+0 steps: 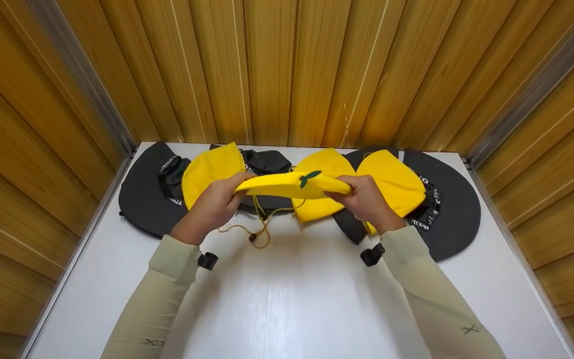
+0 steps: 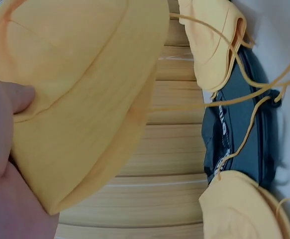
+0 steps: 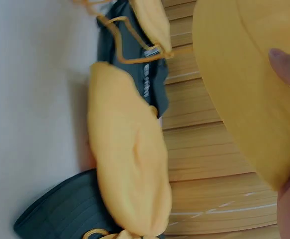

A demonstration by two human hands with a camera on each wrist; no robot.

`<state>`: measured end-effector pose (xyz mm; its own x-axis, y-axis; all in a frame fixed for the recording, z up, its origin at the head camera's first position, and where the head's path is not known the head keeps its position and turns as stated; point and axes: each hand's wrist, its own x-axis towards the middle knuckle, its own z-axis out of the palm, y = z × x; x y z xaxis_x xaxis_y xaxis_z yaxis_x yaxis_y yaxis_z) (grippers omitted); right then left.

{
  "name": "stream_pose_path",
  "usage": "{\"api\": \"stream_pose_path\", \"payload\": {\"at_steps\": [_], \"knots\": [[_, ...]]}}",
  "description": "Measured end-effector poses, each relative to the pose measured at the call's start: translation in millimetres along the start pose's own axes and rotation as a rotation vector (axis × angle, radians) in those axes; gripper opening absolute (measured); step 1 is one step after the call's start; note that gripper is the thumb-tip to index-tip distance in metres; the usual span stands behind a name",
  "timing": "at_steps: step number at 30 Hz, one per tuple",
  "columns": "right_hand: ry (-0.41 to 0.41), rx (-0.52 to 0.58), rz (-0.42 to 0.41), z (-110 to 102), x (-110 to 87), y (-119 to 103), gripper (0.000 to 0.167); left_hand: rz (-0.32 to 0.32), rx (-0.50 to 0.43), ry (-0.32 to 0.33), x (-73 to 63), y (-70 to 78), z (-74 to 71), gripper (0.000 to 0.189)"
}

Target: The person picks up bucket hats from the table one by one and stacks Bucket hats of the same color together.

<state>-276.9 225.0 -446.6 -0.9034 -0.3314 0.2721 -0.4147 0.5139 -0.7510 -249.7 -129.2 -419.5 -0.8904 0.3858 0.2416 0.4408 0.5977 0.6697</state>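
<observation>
Both hands hold up a yellow bucket hat (image 1: 277,185) by its two ends, seen nearly edge-on in the head view, with a small green leaf trim (image 1: 310,177) on it. The left hand (image 1: 219,203) grips the left end, its thumb (image 2: 21,97) lying on the fabric in the left wrist view. At the right end the right hand (image 1: 366,199) pinches the brim, thumb on top. A yellow chin cord (image 1: 267,227) with a dark toggle hangs below the hat. Behind it, more yellow hats (image 1: 215,172) and black hats (image 1: 451,204) lie in a row.
The hats lie along the back of a white table (image 1: 277,309), against a wood-look panel wall (image 1: 267,75). Similar panels (image 1: 23,124) enclose the left and right sides. Another yellow hat (image 1: 391,184) rests partly over black hats at the right.
</observation>
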Motion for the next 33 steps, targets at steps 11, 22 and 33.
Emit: {"api": "stream_pose_path", "payload": {"at_steps": [11,22,33], "knots": [[0.129,-0.048,-0.135,-28,0.3,-53,0.028,0.043,-0.063,0.145,-13.5,0.3,-35.5,0.027],[0.024,0.058,-0.135,-30,-5.9,-113,0.029,0.096,-0.095,0.384,-43.8,21.2,-83.4,0.026],[-0.119,0.118,-0.072,3,-10.9,-130,0.022,-0.084,-0.106,0.377,-73.3,-3.6,-103.6,0.028]]}}
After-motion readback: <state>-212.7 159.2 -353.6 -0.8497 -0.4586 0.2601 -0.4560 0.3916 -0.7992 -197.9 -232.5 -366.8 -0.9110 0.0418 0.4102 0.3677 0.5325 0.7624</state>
